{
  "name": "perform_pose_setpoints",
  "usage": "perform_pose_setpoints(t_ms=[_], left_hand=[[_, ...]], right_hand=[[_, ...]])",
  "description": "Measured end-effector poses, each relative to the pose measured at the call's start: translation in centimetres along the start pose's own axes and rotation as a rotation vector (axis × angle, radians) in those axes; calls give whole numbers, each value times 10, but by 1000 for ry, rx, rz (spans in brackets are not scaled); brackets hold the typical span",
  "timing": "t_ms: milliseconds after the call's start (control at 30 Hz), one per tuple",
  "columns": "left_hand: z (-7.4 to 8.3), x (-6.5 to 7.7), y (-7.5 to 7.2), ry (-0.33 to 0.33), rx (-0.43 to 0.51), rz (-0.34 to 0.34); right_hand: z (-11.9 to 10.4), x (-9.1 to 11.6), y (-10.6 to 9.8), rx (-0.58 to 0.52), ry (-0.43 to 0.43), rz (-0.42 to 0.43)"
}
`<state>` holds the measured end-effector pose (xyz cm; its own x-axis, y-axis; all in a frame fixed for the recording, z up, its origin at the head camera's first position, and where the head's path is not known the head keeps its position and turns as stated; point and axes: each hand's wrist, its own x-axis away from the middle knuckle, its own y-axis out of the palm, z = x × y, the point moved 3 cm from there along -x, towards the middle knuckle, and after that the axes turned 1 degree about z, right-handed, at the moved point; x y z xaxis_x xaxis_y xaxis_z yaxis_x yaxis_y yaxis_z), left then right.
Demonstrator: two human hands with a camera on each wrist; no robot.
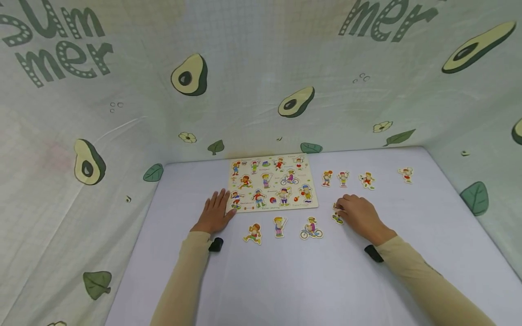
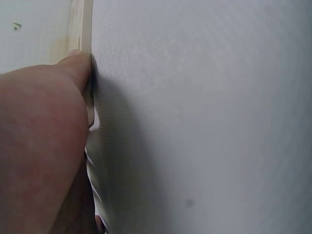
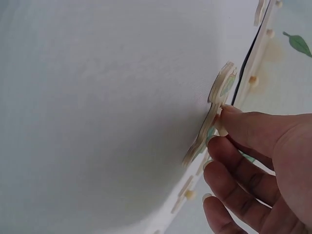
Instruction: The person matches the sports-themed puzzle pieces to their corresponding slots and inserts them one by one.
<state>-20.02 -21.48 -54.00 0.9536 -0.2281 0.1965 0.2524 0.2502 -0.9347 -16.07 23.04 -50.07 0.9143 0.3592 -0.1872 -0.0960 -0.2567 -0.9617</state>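
My left hand (image 1: 214, 212) rests palm down on the table, fingers spread, at the left edge of the picture puzzle board (image 1: 306, 180). In the left wrist view its thumb (image 2: 73, 68) lies against the board's pale edge. To the right of the board, my right hand (image 1: 360, 217) pinches a small wooden puzzle piece (image 1: 337, 218) by its peg between thumb and fingertips. The right wrist view shows this piece (image 3: 222, 87) edge-on, close over the white table. Its picture is mostly covered by the fingers.
In front of the board lie a runner piece (image 1: 253, 233), a batter piece (image 1: 279, 227) and a cyclist piece (image 1: 311, 228). Several more figure pieces form a row at the right, including a soccer piece (image 1: 367, 180). A printed cloth (image 1: 244, 113) hangs behind the table.
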Motion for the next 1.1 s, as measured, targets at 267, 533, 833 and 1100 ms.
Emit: perform_pose_setpoints(t_ms=[267, 533, 833, 1100], left_hand=[[3, 1, -2, -3, -3, -3], [7, 3, -5, -9, 7, 5], [1, 1, -1, 4, 10, 7], [0, 1, -1, 1, 11, 3]], right_hand=[[-2, 0, 0, -12, 5, 22], [-4, -4, -2, 4, 4, 18], [-18, -25, -7, -15, -19, 26], [-46, -51, -9, -54, -91, 50]])
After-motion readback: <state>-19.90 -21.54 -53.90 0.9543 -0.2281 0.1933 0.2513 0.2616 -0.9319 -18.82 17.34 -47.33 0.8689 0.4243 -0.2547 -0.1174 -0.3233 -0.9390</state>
